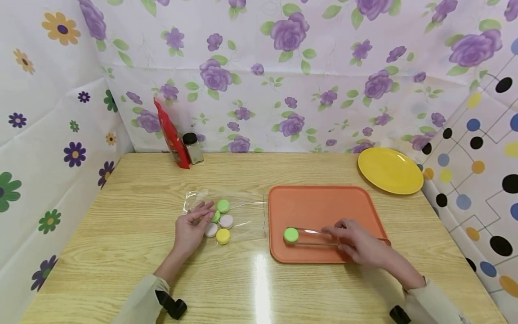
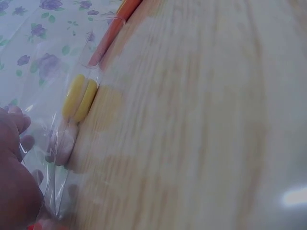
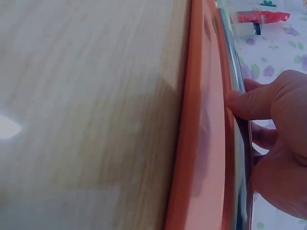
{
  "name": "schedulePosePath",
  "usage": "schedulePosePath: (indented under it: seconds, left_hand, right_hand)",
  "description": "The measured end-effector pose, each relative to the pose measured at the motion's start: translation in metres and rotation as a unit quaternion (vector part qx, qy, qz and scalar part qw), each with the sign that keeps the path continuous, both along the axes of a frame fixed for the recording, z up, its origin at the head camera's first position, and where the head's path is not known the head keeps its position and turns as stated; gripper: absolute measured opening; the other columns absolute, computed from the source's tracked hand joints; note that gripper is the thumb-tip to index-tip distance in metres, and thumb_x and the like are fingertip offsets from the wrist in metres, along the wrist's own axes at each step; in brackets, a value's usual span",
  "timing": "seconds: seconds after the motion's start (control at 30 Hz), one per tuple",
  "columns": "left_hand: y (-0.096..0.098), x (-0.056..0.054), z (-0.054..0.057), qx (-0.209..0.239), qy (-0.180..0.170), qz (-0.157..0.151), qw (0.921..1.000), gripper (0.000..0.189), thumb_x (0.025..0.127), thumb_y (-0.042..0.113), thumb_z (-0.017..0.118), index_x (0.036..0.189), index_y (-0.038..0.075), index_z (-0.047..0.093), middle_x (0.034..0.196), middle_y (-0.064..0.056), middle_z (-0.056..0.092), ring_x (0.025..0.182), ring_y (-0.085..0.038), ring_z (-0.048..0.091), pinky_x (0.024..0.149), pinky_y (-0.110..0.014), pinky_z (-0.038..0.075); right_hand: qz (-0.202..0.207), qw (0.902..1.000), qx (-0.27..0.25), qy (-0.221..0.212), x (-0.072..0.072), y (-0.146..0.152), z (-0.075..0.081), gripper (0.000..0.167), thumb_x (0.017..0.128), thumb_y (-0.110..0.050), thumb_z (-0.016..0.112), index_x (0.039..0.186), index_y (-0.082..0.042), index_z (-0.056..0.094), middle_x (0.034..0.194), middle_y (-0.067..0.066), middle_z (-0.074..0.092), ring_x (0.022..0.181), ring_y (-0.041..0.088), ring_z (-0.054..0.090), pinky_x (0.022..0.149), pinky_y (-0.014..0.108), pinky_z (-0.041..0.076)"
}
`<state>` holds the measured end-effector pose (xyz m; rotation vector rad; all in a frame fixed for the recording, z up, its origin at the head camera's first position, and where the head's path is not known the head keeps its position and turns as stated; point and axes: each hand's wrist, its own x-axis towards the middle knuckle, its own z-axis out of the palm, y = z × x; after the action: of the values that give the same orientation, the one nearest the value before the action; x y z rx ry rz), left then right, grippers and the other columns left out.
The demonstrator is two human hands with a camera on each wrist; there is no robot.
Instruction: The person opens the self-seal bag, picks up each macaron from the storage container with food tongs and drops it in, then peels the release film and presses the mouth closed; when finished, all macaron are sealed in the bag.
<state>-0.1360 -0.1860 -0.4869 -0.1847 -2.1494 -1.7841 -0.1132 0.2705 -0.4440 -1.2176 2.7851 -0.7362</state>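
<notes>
Tongs (in right hand) clasp green macaron.

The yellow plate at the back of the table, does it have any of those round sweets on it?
No, in the head view the yellow plate is bare; the one green sweet outside the bag lies on the orange tray.

The pale wood-grain tabletop looks smooth and glossy, catching glare near its front edge. The orange plastic tray on the right is matt. The tongs look like shiny metal. The clear plastic bag is thin, glossy film.
</notes>
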Motion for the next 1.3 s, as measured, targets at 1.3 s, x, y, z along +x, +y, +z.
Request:
schedulePosePath:
  seconds: [1.3]
  left_hand:
    - [0.011, 0.016, 0.037, -0.014, -0.007, 0.002, 0.9999, 0.008, 0.088, -0.012, 0.068, 0.093, -0.018, 0.07, 0.115, -0.035, 0.063, 0.127, -0.055, 0.046, 0.113, -0.068, 0.009]
  right_hand:
    - [0.002, 0.9978, 0.033, 0.057, -0.066, -0.149, 0.007, 0.051, 0.084, 0.012, 0.066, 0.133, -0.005, 0.064, 0.098, 0.014, 0.06, 0.085, 0.029, 0.052, 0.068, 0.037, 0.039]
